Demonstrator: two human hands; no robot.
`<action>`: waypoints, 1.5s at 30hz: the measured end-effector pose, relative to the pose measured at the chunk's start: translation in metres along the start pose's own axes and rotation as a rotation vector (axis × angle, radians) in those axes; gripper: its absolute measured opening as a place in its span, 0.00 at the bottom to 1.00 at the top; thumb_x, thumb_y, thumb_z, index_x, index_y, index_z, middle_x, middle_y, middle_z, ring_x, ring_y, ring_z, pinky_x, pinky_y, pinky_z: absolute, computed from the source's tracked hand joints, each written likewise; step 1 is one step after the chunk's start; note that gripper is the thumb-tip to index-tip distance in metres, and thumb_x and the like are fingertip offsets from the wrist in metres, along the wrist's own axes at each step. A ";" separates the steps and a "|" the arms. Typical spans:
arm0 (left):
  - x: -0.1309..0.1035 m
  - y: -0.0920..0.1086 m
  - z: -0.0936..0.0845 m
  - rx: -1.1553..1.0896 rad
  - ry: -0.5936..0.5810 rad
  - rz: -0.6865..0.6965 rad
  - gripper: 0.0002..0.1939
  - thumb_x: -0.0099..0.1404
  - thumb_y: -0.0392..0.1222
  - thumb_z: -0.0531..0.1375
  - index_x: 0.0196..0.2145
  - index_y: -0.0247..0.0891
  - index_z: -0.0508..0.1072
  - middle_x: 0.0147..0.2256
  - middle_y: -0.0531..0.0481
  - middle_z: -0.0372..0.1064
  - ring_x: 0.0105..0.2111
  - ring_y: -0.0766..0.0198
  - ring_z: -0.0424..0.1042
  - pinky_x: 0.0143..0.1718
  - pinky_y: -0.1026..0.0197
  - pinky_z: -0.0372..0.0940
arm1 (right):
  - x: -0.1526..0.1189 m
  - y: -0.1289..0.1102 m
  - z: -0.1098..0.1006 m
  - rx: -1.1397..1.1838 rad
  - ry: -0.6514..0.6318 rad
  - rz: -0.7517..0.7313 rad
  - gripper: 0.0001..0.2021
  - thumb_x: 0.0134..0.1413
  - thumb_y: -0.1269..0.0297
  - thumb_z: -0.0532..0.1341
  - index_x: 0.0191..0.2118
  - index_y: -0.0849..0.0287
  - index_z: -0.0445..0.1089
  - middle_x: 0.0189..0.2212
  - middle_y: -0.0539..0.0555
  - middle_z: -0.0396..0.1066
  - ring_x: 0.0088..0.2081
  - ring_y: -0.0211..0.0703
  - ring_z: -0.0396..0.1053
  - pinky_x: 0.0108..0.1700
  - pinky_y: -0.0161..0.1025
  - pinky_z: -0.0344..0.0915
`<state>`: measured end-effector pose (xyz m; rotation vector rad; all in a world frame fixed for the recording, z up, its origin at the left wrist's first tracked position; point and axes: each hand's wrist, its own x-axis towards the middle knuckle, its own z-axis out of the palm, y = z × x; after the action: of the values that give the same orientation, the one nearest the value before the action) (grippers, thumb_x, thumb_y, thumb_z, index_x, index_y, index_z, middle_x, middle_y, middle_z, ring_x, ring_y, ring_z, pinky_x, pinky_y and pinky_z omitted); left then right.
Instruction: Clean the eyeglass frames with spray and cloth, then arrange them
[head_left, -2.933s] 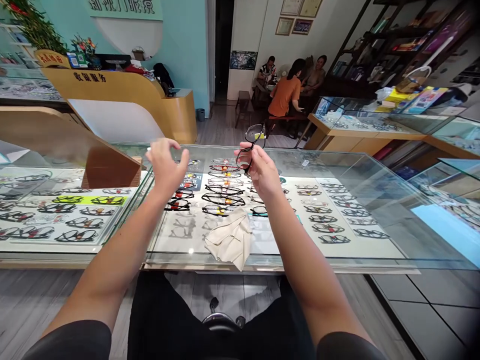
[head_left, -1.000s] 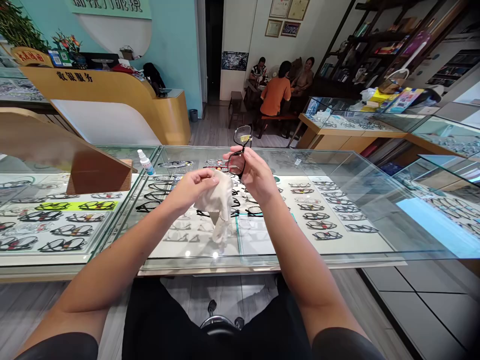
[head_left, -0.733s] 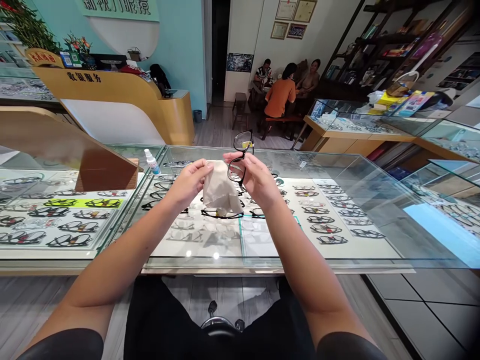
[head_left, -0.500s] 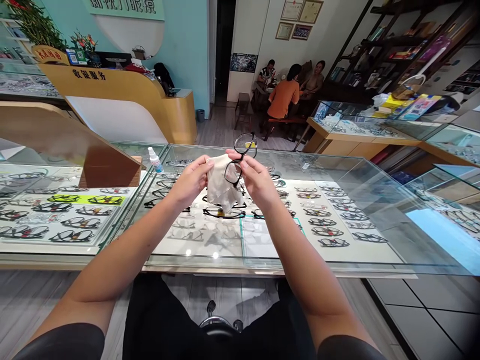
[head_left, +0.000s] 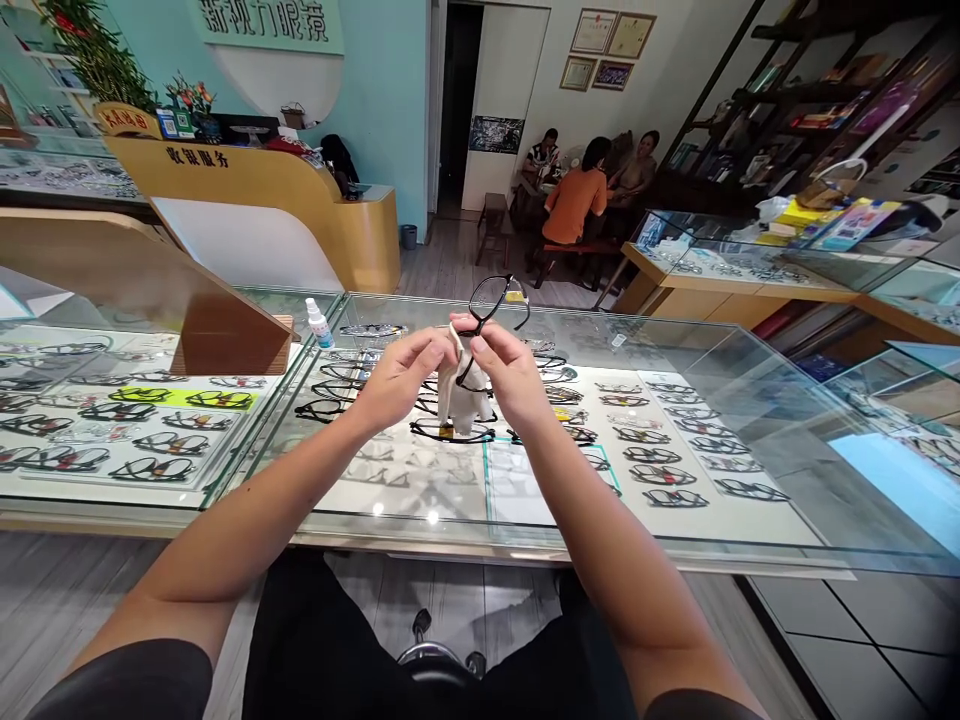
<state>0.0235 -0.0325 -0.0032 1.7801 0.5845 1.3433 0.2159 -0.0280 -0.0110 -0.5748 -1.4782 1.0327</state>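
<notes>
Above the glass counter, my left hand (head_left: 409, 375) is closed on a cream cleaning cloth (head_left: 466, 405), which hangs down in folds and wraps one lens of a pair of glasses. My right hand (head_left: 512, 372) is closed on the middle of these dark-framed glasses (head_left: 491, 300), thumb toward me. The glasses are held upright on edge, with the upper lens free of the cloth. The lower lens is mostly hidden by the cloth and fingers. Both hands nearly touch.
Under the hands lies a glass display counter (head_left: 420, 525) with rows of glasses inside. A small spray bottle (head_left: 319, 325) stands on it at left, beside a brown wooden stand (head_left: 225, 335). Several people (head_left: 577, 205) sit at the back. A stool base (head_left: 439, 655) shows between the legs.
My left hand has moved right against the glasses, bringing the cloth around the lower lens. The glasses have turned slightly in my right hand. The whole view has shifted a little.
</notes>
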 end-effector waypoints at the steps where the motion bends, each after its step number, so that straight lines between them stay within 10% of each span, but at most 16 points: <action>1: -0.001 0.000 0.003 -0.005 0.035 -0.003 0.28 0.76 0.68 0.66 0.34 0.38 0.75 0.36 0.48 0.74 0.37 0.62 0.70 0.43 0.59 0.66 | -0.001 0.001 0.001 0.014 -0.003 0.013 0.21 0.64 0.37 0.74 0.51 0.48 0.87 0.60 0.55 0.83 0.70 0.56 0.73 0.78 0.54 0.62; 6: -0.005 -0.004 0.011 -0.295 0.146 -0.198 0.32 0.62 0.60 0.81 0.43 0.42 0.67 0.35 0.56 0.77 0.31 0.67 0.73 0.35 0.65 0.67 | -0.004 0.005 0.004 0.043 -0.033 0.113 0.25 0.63 0.35 0.73 0.53 0.48 0.86 0.62 0.55 0.82 0.60 0.55 0.79 0.70 0.53 0.71; 13: -0.003 -0.002 0.003 -0.449 -0.055 -0.514 0.37 0.57 0.64 0.82 0.53 0.37 0.80 0.40 0.47 0.84 0.37 0.60 0.81 0.40 0.61 0.72 | -0.006 0.002 -0.001 0.076 -0.095 0.133 0.24 0.65 0.37 0.73 0.56 0.46 0.86 0.63 0.55 0.83 0.67 0.58 0.75 0.75 0.56 0.67; 18: -0.004 -0.003 0.003 -0.425 -0.020 -0.562 0.36 0.55 0.71 0.81 0.43 0.34 0.84 0.37 0.48 0.82 0.34 0.64 0.77 0.37 0.63 0.67 | -0.007 0.001 0.002 0.125 -0.131 0.141 0.21 0.66 0.40 0.73 0.56 0.45 0.87 0.59 0.53 0.85 0.66 0.55 0.77 0.76 0.55 0.65; 34: -0.005 -0.004 -0.001 -0.414 -0.142 -0.497 0.39 0.58 0.56 0.84 0.61 0.40 0.76 0.34 0.57 0.74 0.32 0.67 0.72 0.36 0.65 0.64 | -0.008 -0.001 0.001 0.165 -0.083 0.238 0.24 0.60 0.34 0.75 0.36 0.52 0.84 0.47 0.55 0.85 0.47 0.52 0.78 0.54 0.49 0.74; 41: -0.006 0.000 0.001 -0.205 -0.193 -0.447 0.30 0.58 0.64 0.81 0.37 0.35 0.81 0.30 0.51 0.73 0.29 0.65 0.68 0.31 0.63 0.59 | -0.005 -0.002 -0.001 0.112 -0.089 0.203 0.25 0.60 0.31 0.73 0.41 0.50 0.87 0.58 0.56 0.85 0.64 0.59 0.75 0.72 0.56 0.68; 45: -0.008 0.003 0.003 -0.210 -0.190 -0.445 0.30 0.56 0.64 0.82 0.36 0.34 0.82 0.29 0.49 0.74 0.28 0.64 0.69 0.30 0.63 0.60 | -0.005 -0.002 0.002 0.183 -0.102 0.224 0.24 0.60 0.33 0.74 0.42 0.50 0.88 0.58 0.55 0.85 0.61 0.57 0.78 0.66 0.53 0.73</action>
<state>0.0235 -0.0410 -0.0059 1.4773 0.6605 0.8855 0.2154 -0.0338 -0.0118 -0.5718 -1.4108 1.3742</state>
